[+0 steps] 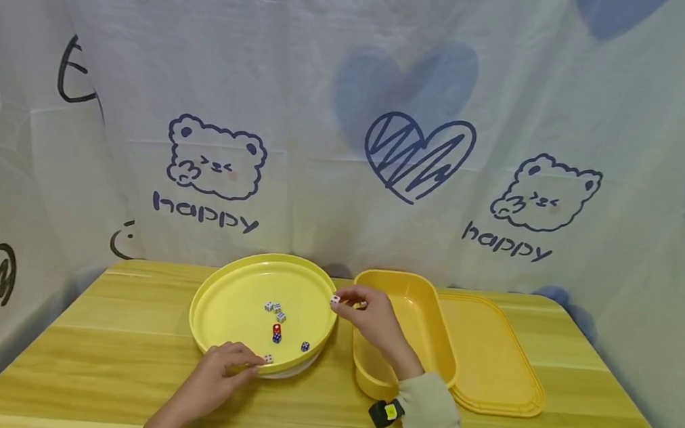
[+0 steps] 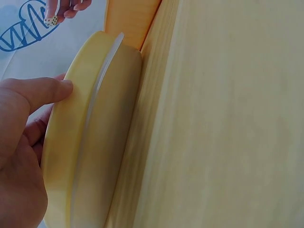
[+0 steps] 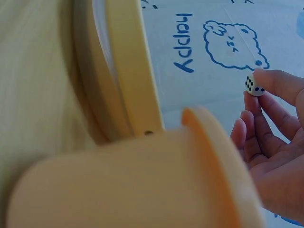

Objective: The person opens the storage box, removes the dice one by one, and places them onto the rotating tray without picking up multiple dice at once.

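Observation:
My right hand (image 1: 373, 312) pinches a white die (image 3: 254, 85) between thumb and fingertips, above the gap between the round yellow tray (image 1: 222, 329) and the yellow box (image 1: 449, 359). At the tray's near left rim is my left hand (image 1: 221, 370). Its thumb lies against the outer wall in the left wrist view, while its other fingers are partly hidden behind the rim. A white die (image 1: 269, 358) sits at those fingertips; whether they grip it is unclear. Farther in lie three white dice (image 1: 276, 308), a red die (image 1: 277, 328) and two blue dice (image 1: 305, 347).
The yellow lid (image 1: 498, 357) lies flat to the box's right on the wooden table (image 1: 105, 336). A small spotted thing (image 1: 361, 305) shows under the right hand. Behind the table hangs a printed cloth (image 1: 308, 190). The right wrist wears a black device (image 1: 385, 413).

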Demonstrator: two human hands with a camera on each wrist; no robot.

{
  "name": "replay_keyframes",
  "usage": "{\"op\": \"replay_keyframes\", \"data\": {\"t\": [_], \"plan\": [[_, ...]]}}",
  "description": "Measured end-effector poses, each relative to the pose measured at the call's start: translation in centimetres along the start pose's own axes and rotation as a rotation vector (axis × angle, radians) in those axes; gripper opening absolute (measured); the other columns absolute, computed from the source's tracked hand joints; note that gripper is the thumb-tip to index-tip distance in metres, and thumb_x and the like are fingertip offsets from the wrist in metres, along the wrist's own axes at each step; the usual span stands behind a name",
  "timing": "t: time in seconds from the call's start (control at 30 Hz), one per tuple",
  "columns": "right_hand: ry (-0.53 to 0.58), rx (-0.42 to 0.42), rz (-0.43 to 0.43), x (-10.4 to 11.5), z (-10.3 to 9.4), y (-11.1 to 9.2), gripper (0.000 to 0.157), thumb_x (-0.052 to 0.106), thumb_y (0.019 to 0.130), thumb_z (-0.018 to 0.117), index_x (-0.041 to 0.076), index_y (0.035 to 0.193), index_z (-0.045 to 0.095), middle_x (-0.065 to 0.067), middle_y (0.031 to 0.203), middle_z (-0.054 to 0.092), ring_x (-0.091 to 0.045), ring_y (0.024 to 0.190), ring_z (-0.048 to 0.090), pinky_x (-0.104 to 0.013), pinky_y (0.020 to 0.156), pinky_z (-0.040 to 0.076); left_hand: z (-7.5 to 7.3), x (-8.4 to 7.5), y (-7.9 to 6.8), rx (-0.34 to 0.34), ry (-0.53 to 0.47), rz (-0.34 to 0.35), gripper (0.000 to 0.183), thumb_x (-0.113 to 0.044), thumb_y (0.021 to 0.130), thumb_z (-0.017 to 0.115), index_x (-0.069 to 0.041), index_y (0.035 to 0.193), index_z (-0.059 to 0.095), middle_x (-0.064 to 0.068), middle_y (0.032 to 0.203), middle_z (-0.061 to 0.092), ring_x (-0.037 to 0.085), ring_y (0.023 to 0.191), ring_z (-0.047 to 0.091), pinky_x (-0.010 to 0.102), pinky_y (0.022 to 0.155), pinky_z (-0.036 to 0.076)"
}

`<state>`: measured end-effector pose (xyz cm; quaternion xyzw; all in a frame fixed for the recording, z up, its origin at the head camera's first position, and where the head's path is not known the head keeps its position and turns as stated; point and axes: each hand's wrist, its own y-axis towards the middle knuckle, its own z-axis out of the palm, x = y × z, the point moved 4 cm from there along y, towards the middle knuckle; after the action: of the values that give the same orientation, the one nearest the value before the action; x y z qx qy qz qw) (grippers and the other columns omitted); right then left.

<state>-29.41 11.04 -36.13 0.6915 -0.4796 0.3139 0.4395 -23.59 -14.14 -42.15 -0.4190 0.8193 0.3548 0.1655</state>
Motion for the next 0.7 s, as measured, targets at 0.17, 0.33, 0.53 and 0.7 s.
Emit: {"op": "replay_keyframes", "data": {"t": [0.17,0.33,0.53,0.7], "plan": [[-0.01,0.021,-0.004,0.2,1.0,-0.5,0.014,0.011,0.086,0.074,0.004,0.097,0.071,-0.001,0.09,0.067,-0.017,0.083,0.058,-0.032,0.075,0.049,0.1,-0.1,0.0,-0.007,-0.003,0.016,0.015,-0.007,0.084,0.073,-0.014,0.097,0.076,-0.012,0.091,0.068,0.008,0.086,0.059,0.035,0.078,0.042],[-0.013,0.081,0.034,0.2,2.3,-0.7,0.015,0.013,0.086,0.074,0.005,0.098,0.071,0.0,0.092,0.066,-0.016,0.086,0.056,-0.03,0.074,0.048,0.1,-0.1,0.1,-0.011,-0.005,0.024,0.015,-0.007,0.084,0.073,-0.014,0.097,0.076,-0.012,0.09,0.068,0.008,0.086,0.059,0.035,0.078,0.041],[-0.035,0.14,0.009,0.3,4.0,-0.9,0.016,0.014,0.087,0.074,0.004,0.098,0.071,-0.001,0.091,0.067,-0.015,0.083,0.059,-0.028,0.074,0.05,0.1,-0.1,0.1,-0.005,-0.007,0.016,0.015,-0.008,0.085,0.073,-0.014,0.097,0.076,-0.013,0.091,0.068,0.008,0.086,0.059,0.035,0.078,0.042],[-0.035,0.166,0.024,0.2,5.0,-1.0,0.015,0.015,0.087,0.074,0.004,0.097,0.071,0.002,0.086,0.066,-0.012,0.081,0.059,-0.025,0.073,0.05,0.0,-0.1,0.2,-0.011,-0.013,0.041,0.015,-0.006,0.084,0.073,-0.012,0.097,0.076,-0.011,0.09,0.068,0.008,0.085,0.059,0.033,0.076,0.044]]}}
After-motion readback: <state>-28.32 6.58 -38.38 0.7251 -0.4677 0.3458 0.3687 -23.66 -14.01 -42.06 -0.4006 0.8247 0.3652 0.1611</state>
